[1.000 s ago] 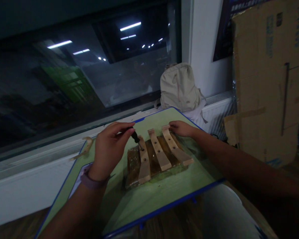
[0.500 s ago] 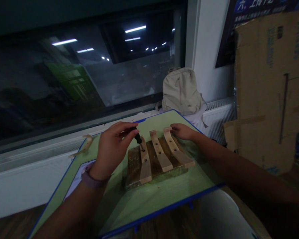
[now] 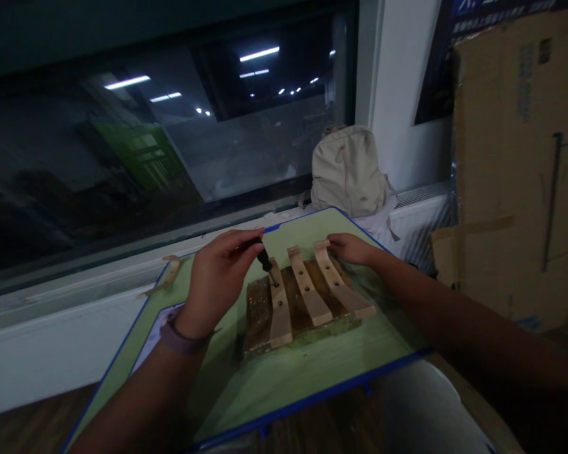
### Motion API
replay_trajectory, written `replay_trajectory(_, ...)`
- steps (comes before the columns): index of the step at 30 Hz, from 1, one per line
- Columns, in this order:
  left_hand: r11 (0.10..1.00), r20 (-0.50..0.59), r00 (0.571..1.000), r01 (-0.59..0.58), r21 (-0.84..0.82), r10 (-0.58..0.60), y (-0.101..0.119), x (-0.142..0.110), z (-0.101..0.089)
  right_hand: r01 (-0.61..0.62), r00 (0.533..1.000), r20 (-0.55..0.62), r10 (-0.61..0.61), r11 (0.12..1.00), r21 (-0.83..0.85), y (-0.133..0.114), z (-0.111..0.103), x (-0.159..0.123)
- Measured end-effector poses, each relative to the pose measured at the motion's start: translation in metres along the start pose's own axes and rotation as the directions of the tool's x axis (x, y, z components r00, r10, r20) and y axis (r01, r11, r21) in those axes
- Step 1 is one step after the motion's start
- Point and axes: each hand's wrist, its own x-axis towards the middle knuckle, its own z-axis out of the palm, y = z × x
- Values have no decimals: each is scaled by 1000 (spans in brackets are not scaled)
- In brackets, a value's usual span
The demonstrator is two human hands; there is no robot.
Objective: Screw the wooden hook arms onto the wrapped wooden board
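My left hand (image 3: 220,277) is closed around the black handle of a screwdriver (image 3: 265,260). The screwdriver leans, its metal tip in the upper hole of the left wooden hook (image 3: 281,321). This hook lies across a dark brown wooden board (image 3: 257,315), beside a middle wooden hook (image 3: 315,302) and a right wooden hook (image 3: 338,287). Each hook has two holes and a curled far end. My right hand (image 3: 350,249) is closed at the curled end of the right hook; its fingertips are partly hidden.
The board rests on a green tabletop (image 3: 250,391) with blue edging. Another curved wooden piece (image 3: 170,274) lies at the table's left edge, near a printed sheet (image 3: 154,334). A beige backpack (image 3: 348,170) sits by the window; tall cardboard (image 3: 515,176) stands at the right.
The whole view has shifted slightly, so everything on the table appears a little further right. Both hands keep their places, and the screwdriver stays at the same hole.
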Motion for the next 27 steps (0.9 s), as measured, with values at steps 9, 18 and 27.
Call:
replay_trajectory(9,994,-36,998,-42,106,46,-2,0,2,-3,1000,4,3,1000,-9,-2,-1,-1)
replay_trajectory(18,989,54,997,62,-135,-55,-6,0,7,-6,1000,7,6,1000,-18,-4,-2,-1)
replay_trajectory(27,998,26,999,37,-60,-35,-5,-1,5,-3,1000,1,3,1000,-30,-1,0,0)
